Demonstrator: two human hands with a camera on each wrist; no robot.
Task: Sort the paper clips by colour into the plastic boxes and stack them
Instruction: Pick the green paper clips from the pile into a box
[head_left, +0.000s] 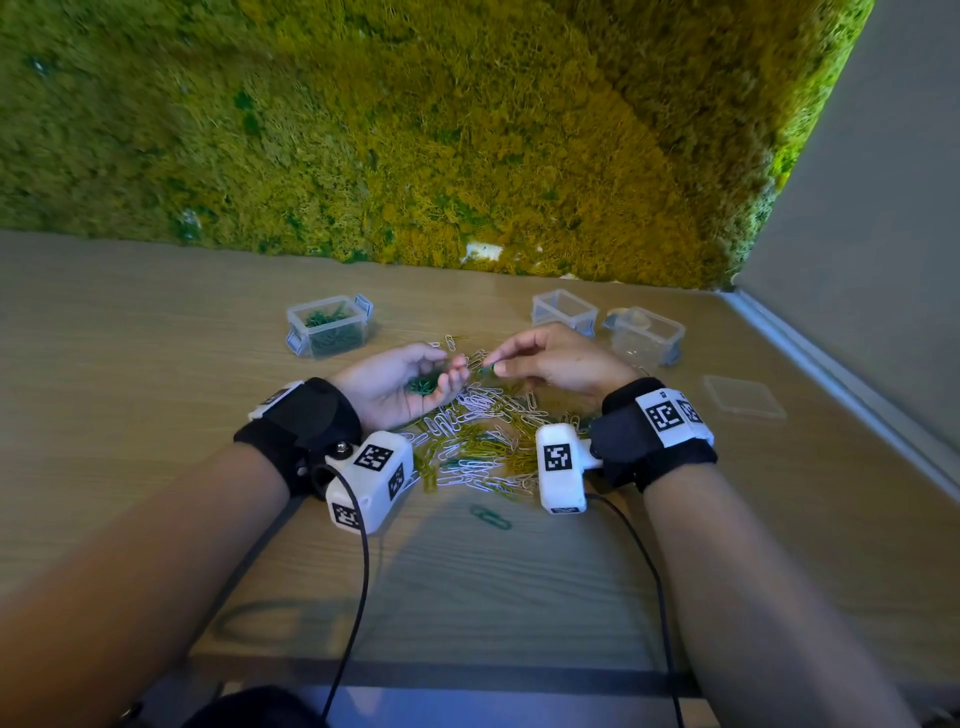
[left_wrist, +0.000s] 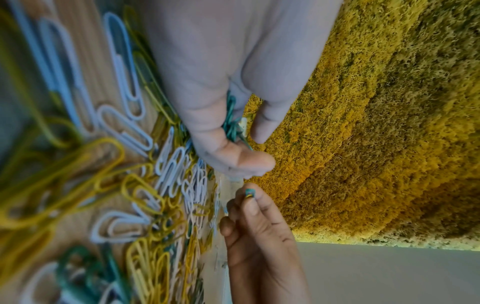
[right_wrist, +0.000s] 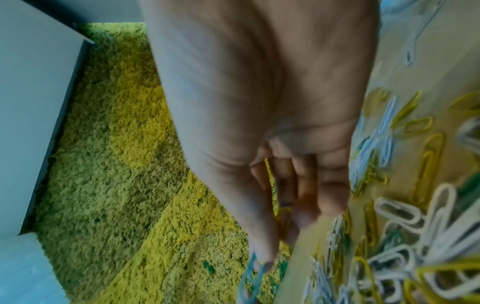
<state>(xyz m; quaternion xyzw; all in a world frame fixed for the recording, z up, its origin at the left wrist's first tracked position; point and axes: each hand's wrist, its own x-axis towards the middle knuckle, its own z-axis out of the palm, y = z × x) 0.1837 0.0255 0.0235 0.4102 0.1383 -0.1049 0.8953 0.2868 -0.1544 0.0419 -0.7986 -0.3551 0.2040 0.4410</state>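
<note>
My left hand (head_left: 439, 373) lies palm up above the table, its fingers curled round a small bunch of green paper clips (head_left: 422, 385). In the left wrist view the same green clips (left_wrist: 232, 125) show between thumb and palm. Just right of it, my right hand (head_left: 494, 367) pinches a single green clip (head_left: 484, 370) between thumb and forefinger; the green clip (right_wrist: 249, 281) hangs from those fingertips in the right wrist view. A mixed pile of white and yellow clips (head_left: 480, 441) lies under both hands. At the back left stands a clear box (head_left: 330, 326) holding green clips.
Two empty clear boxes (head_left: 564, 309) (head_left: 647, 335) stand at the back right, with a loose lid (head_left: 744, 397) nearer the right wall. One green clip (head_left: 491, 518) lies alone in front of the pile. A moss wall runs along the table's back edge.
</note>
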